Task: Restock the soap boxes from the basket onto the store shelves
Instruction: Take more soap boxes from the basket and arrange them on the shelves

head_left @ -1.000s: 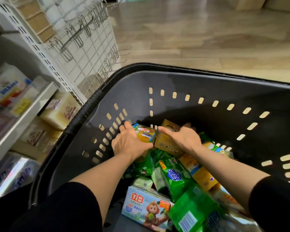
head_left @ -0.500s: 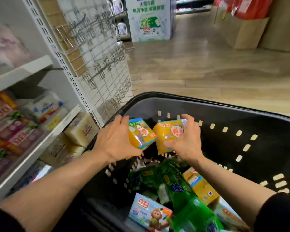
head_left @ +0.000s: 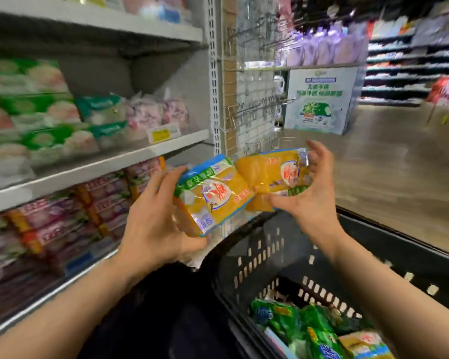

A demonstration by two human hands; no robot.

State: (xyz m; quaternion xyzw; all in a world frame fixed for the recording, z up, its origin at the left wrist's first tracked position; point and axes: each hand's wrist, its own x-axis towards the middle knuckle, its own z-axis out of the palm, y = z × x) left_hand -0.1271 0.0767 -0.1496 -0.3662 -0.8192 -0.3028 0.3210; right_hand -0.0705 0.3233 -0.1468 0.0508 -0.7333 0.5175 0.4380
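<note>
The person's left hand [head_left: 161, 224] holds a yellow soap pack [head_left: 213, 195] at the centre of the frame, thumb curled over its near face and fingers wrapped beneath it. The right hand [head_left: 309, 200] holds a second yellow soap pack [head_left: 272, 174] just right of centre, fingers curled over its far end and thumb pressed under its lower edge. The two packs touch end to end, both raised above the black basket [head_left: 373, 244], whose perforated wall fills the lower right of the frame. Inside the basket, at the bottom right, lie green soap packs [head_left: 283, 317] and another yellow pack [head_left: 363, 340]; their exact count cannot be told. The left half of the frame is taken up by the store shelves [head_left: 109, 164] — white metal boards on a slotted upright. The middle tier carries green and white packets [head_left: 36, 120] and pink-white packets [head_left: 153, 112], with a yellow price tag [head_left: 163, 133] on the shelf lip. The tier below holds red and pink packs [head_left: 70, 221], blurred. Behind the upright, upper centre, stands a wire grid panel with hooks [head_left: 254, 110]. Beyond it a white printed display stand [head_left: 322, 99] sits on a brown wood-look floor [head_left: 389, 156] — further aisles at the upper right are too blurred to read.
</note>
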